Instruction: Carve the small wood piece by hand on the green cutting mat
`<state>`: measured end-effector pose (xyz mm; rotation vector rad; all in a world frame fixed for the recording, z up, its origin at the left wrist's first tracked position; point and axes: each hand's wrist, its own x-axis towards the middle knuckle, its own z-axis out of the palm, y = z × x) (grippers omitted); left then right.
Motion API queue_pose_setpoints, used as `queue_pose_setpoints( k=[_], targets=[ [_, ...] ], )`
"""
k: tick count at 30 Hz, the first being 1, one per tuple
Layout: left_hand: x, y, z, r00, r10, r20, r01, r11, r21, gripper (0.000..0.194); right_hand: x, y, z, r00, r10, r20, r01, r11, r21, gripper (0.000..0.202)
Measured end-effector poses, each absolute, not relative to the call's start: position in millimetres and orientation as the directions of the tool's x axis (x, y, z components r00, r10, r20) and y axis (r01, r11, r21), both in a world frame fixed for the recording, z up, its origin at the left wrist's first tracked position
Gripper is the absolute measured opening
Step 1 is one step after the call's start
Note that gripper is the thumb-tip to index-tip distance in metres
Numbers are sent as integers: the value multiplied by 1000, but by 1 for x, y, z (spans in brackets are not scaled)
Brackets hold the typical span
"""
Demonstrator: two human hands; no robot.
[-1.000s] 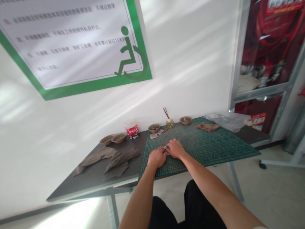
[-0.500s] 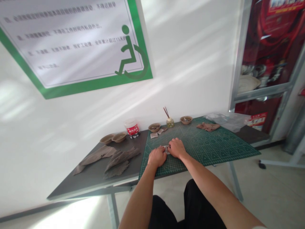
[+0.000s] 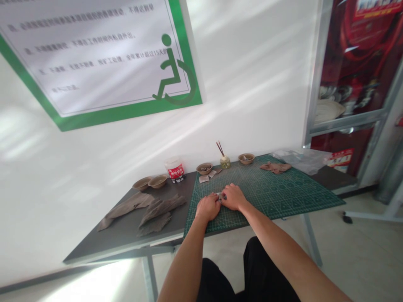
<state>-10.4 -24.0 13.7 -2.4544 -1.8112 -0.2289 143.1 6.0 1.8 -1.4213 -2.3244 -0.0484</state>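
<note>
On the green cutting mat [image 3: 267, 188], my left hand [image 3: 208, 206] and my right hand [image 3: 233, 197] meet at a small greyish piece [image 3: 220, 196]. The fingers of both hands are bent and closed on it from either side, and much of it is hidden under them. Just behind the hands lie small pale squares [image 3: 204, 178] and a bowl [image 3: 204, 168] with small bits in it. A glass bottle [image 3: 224, 162] with dark sticks stands beside that bowl.
Grey-brown cloths [image 3: 162, 209] lie on the dark table [image 3: 103, 243] at the left, before two bowls [image 3: 157, 181] and a red-labelled tub [image 3: 175, 170]. Toward the right are another bowl [image 3: 246, 158], a crumpled brown cloth [image 3: 276, 167] and a clear plastic bag [image 3: 304, 159].
My right hand's fingers have shifted very slightly at the small piece. Otherwise the view has only moved a little.
</note>
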Motion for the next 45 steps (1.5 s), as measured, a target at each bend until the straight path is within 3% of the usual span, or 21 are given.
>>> queue_pose_setpoints(
  k=[8, 21, 34, 45],
  targets=[
    [-8, -26, 17, 284, 944, 167, 957, -289, 12, 37, 140, 12, 2, -293, 882, 370, 895, 389, -219, 27],
    [-7, -28, 19, 273, 950, 154, 959, -281, 29, 37, 143, 6, 5, -449, 815, 367, 827, 535, -174, 24],
    [-6, -28, 19, 264, 953, 151, 963, -270, 20, 38, 141, 10, 1, -276, 887, 371, 902, 373, -220, 26],
    [-10, -25, 17, 291, 943, 163, 954, -298, 22, 38, 144, 11, 2, -417, 827, 376, 832, 514, -207, 26]
  ],
)
